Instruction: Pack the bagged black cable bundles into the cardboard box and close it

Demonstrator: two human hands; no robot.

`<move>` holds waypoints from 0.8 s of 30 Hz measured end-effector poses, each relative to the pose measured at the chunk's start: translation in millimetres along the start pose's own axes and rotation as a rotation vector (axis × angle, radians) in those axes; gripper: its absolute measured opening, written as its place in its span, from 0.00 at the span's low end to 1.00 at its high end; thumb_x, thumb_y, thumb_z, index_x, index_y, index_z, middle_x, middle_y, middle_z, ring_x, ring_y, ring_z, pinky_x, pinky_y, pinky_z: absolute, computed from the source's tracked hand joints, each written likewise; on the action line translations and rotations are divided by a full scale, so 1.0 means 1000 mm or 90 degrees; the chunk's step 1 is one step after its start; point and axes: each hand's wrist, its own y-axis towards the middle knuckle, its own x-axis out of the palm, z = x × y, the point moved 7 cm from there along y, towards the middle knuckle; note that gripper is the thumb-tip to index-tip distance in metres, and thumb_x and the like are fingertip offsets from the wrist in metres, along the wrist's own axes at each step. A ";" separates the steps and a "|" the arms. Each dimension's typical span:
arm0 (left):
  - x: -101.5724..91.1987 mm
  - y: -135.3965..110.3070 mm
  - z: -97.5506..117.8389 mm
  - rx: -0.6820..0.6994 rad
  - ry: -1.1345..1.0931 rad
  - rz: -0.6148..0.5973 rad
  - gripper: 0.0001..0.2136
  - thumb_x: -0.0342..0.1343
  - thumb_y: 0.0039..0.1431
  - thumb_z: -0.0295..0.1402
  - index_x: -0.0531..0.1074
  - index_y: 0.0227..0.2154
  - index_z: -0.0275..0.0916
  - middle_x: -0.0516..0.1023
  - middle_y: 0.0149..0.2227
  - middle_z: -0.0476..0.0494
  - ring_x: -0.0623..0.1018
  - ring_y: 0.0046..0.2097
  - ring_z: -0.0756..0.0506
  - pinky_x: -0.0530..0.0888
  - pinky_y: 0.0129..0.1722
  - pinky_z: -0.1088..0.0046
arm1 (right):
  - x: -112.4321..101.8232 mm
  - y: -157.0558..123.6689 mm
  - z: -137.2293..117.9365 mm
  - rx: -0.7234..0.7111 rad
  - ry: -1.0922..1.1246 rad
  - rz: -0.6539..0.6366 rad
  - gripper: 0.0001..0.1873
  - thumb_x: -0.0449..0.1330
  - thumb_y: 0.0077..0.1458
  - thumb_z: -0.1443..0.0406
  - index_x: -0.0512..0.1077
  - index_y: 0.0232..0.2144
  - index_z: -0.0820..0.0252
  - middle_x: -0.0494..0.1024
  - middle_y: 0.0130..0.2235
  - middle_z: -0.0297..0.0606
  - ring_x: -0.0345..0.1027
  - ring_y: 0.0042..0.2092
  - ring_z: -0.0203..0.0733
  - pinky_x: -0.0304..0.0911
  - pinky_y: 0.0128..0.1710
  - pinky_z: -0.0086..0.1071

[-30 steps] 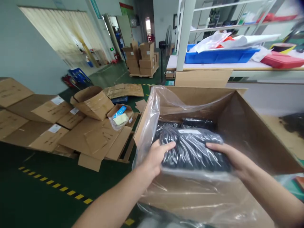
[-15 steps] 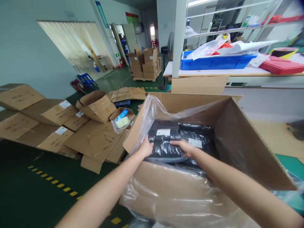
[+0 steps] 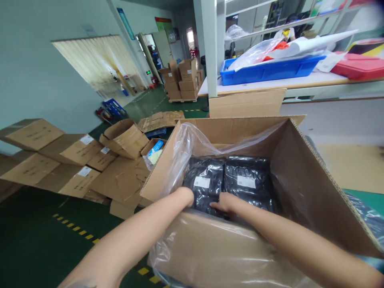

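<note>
Two black packages in clear plastic lie side by side in a large open cardboard box with a clear plastic liner. Both the left package and the right package carry a white label. My left hand is closed at the left side of the left package, its fingers curled down and mostly hidden. On the same package's right near side, my right hand grips with the thumb over the top; its other fingers go down out of sight.
Closed cartons and flattened cardboard lie on the left. Behind the box stands a white bench with a blue tray and a red case. More cartons are stacked on a pallet further back.
The left package has gone down and now lies level beside the right one. Both hands have moved lower and nearer with it, and the view has shifted slightly.
</note>
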 end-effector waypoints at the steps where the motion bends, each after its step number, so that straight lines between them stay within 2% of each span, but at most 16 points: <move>1: -0.011 0.008 0.011 0.011 0.015 0.008 0.16 0.55 0.60 0.43 0.73 0.42 0.35 0.78 0.38 0.40 0.78 0.41 0.43 0.74 0.44 0.59 | -0.003 -0.009 -0.005 -0.019 -0.036 0.003 0.27 0.70 0.39 0.51 0.77 0.34 0.70 0.78 0.40 0.60 0.71 0.48 0.65 0.64 0.48 0.47; 3: -0.029 0.026 0.037 0.045 0.034 0.049 0.18 0.52 0.62 0.44 0.73 0.46 0.35 0.78 0.42 0.35 0.77 0.47 0.39 0.71 0.49 0.55 | -0.007 -0.029 -0.014 -0.065 -0.081 0.006 0.26 0.69 0.41 0.50 0.77 0.33 0.68 0.78 0.41 0.58 0.71 0.48 0.64 0.63 0.48 0.46; 5: -0.036 0.039 0.061 0.095 0.044 0.117 0.25 0.42 0.65 0.47 0.65 0.57 0.38 0.71 0.54 0.31 0.68 0.58 0.36 0.62 0.57 0.51 | -0.007 -0.053 -0.020 -0.114 -0.099 0.009 0.24 0.61 0.50 0.48 0.77 0.34 0.66 0.78 0.42 0.56 0.72 0.48 0.60 0.63 0.47 0.43; 7: -0.028 0.047 0.077 0.165 0.059 0.192 0.30 0.37 0.65 0.51 0.53 0.64 0.41 0.57 0.64 0.34 0.55 0.65 0.35 0.50 0.62 0.47 | -0.007 -0.079 -0.019 -0.162 -0.107 0.033 0.26 0.48 0.61 0.49 0.76 0.35 0.64 0.79 0.40 0.52 0.73 0.45 0.56 0.64 0.43 0.42; 8: -0.019 0.050 0.081 0.199 0.067 0.225 0.31 0.36 0.64 0.52 0.50 0.65 0.42 0.51 0.67 0.37 0.50 0.67 0.35 0.46 0.63 0.45 | -0.007 -0.092 -0.017 -0.194 -0.119 0.065 0.28 0.44 0.63 0.50 0.75 0.35 0.62 0.80 0.38 0.50 0.75 0.41 0.55 0.65 0.40 0.41; 10: 0.000 0.055 0.082 0.236 0.076 0.261 0.32 0.36 0.63 0.54 0.50 0.65 0.44 0.46 0.68 0.40 0.46 0.68 0.35 0.45 0.62 0.42 | -0.007 -0.113 -0.002 -0.197 -0.155 0.128 0.28 0.40 0.64 0.49 0.73 0.32 0.60 0.79 0.32 0.46 0.75 0.36 0.55 0.65 0.35 0.42; 12: 0.015 0.063 0.076 0.227 0.077 0.259 0.32 0.35 0.63 0.55 0.50 0.65 0.44 0.44 0.68 0.41 0.45 0.68 0.35 0.46 0.61 0.40 | -0.007 -0.131 0.020 -0.182 -0.184 0.204 0.26 0.43 0.64 0.50 0.72 0.29 0.58 0.78 0.29 0.43 0.73 0.33 0.54 0.64 0.32 0.43; 14: 0.021 0.066 0.071 0.221 0.078 0.249 0.33 0.35 0.62 0.55 0.49 0.65 0.43 0.43 0.68 0.40 0.45 0.68 0.33 0.46 0.61 0.39 | -0.010 -0.148 0.038 -0.203 -0.193 0.312 0.21 0.47 0.63 0.52 0.71 0.28 0.57 0.77 0.29 0.41 0.72 0.33 0.52 0.64 0.34 0.44; 18: 0.024 0.049 0.076 0.359 0.122 0.248 0.31 0.37 0.64 0.52 0.46 0.66 0.43 0.44 0.68 0.41 0.46 0.68 0.37 0.44 0.63 0.45 | -0.016 -0.177 0.058 -0.298 -0.212 0.542 0.17 0.48 0.63 0.56 0.73 0.39 0.60 0.79 0.38 0.42 0.72 0.38 0.49 0.62 0.41 0.44; 20: 0.027 0.039 0.076 0.408 0.143 0.246 0.30 0.39 0.65 0.49 0.46 0.66 0.43 0.45 0.68 0.41 0.47 0.68 0.38 0.44 0.64 0.47 | -0.016 -0.183 0.062 -0.312 -0.225 0.586 0.19 0.48 0.63 0.56 0.72 0.44 0.62 0.79 0.41 0.44 0.72 0.39 0.48 0.61 0.40 0.42; 24: 0.032 0.040 0.071 0.404 0.147 0.233 0.29 0.40 0.65 0.46 0.46 0.66 0.41 0.46 0.68 0.40 0.47 0.68 0.38 0.45 0.64 0.48 | -0.016 -0.188 0.065 -0.322 -0.218 0.578 0.19 0.47 0.64 0.58 0.71 0.46 0.63 0.79 0.40 0.42 0.72 0.37 0.46 0.62 0.38 0.40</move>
